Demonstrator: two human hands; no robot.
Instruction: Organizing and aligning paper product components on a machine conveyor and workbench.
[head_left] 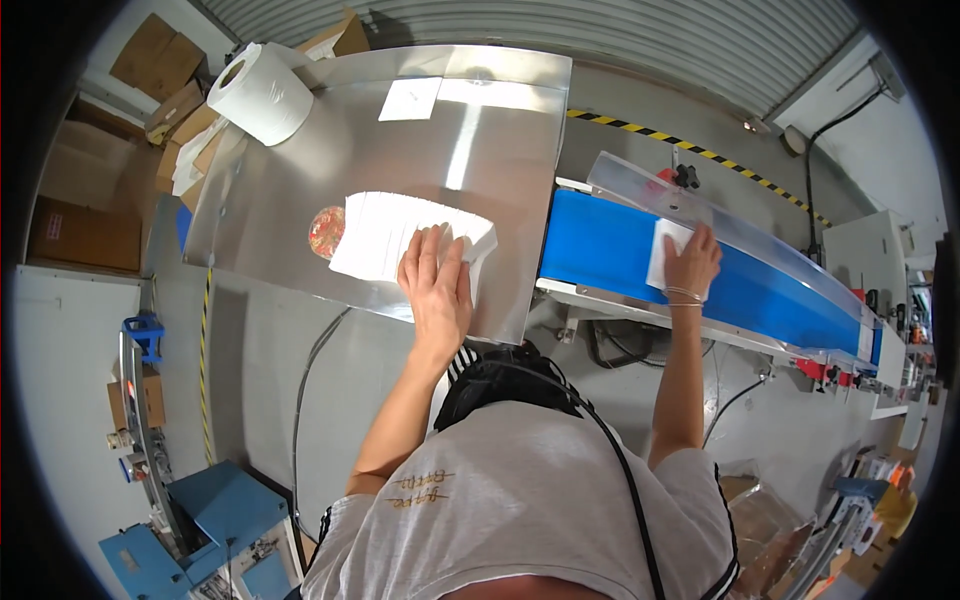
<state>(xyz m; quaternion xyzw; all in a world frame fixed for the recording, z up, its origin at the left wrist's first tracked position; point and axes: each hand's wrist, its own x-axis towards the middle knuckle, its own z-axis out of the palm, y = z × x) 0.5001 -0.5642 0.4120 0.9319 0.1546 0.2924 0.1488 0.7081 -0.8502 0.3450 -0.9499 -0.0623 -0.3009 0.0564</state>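
White paper, in a thick stack (375, 235), lies under the left hand (437, 290) toward the near edge of the metal tabletop (330, 150), which serves as landmark here. That hand's fingers are stretched out and slightly parted across the stack's near right part; its thumb is hidden, so I cannot tell whether it grips. Right of the metal tabletop, the right hand (692, 262) is over a blue conveyor belt (600, 238), its fingers bent at a small white slip (660, 250); whether they pinch the slip or only press it, I cannot tell.

Just beside the stack's left end, on the metal tabletop, sits a round disc (326, 232) with a red, speckled pattern. Farther back on the same surface lies a white sheet (410, 99), and at its far left corner a big white roll (262, 95) shows its hollow core. A clear plastic guide (640, 183) with a black knob (686, 176) runs along the belt's far side, right of the metal tabletop. Beyond the tabletop are yellow-and-black floor tape (700, 150) and a ribbed metal shutter (620, 35); to its left, brown cardboard boxes (158, 52).
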